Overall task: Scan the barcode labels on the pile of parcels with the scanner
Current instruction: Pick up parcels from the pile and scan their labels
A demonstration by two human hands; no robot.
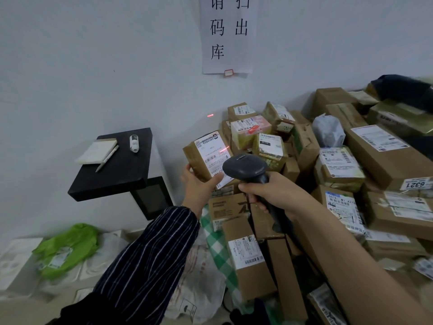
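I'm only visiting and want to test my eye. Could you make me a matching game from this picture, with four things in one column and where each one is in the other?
Things:
1. scanner
2. small brown parcel
3. pen
4. paper sign

Places:
A. on the wall
B. gripped in the right hand
C. lying on the black stand
D. held in the left hand

Pairs: 1-B, 2-D, 3-C, 4-A.

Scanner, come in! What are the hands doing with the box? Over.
Left hand holds small brown parcel, label facing scanner. Right hand grips scanner, red beam on label's edge, stray spot on wall. Nothing between scanner and label.
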